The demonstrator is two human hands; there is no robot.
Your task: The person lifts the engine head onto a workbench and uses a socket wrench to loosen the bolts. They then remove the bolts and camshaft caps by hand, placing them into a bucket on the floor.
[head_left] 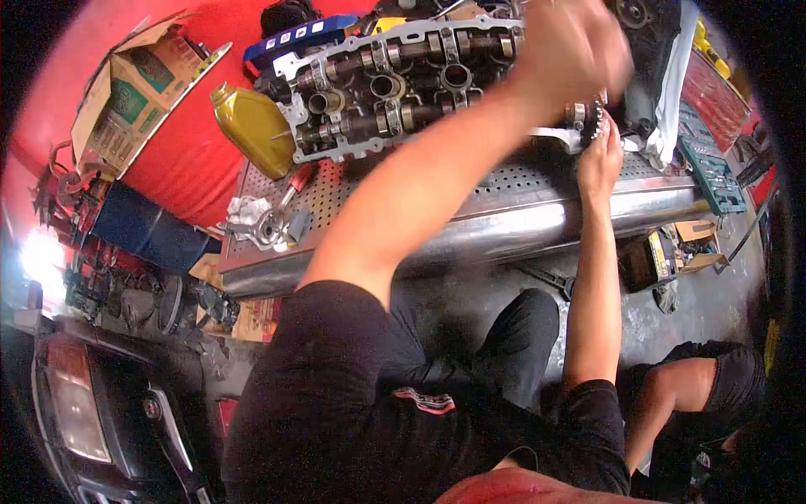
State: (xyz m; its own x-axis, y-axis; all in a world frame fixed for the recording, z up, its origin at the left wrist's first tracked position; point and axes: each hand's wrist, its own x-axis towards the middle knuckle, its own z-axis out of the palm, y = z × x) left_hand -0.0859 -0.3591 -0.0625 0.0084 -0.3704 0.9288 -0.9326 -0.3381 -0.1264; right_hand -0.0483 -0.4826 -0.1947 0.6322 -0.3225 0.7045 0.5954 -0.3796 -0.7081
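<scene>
A cylinder head [403, 92] with camshafts lies on the perforated metal bench [520, 181]. My left hand [579, 55] is raised over its right end, smeared by motion. Whether that hand holds anything cannot be made out. Below it, my right hand [600, 160] has its fingers against a toothed sprocket [594, 124] at the end of the head and appears to grip it. My left forearm passes in front of part of the head.
An olive-gold oil bottle [256, 130] stands left of the head, with a connecting rod [267, 227] near the bench's left corner. A green socket case [714, 172] is at the right end. A box [693, 244] sits on the floor. Another person's leg [676, 386] shows lower right.
</scene>
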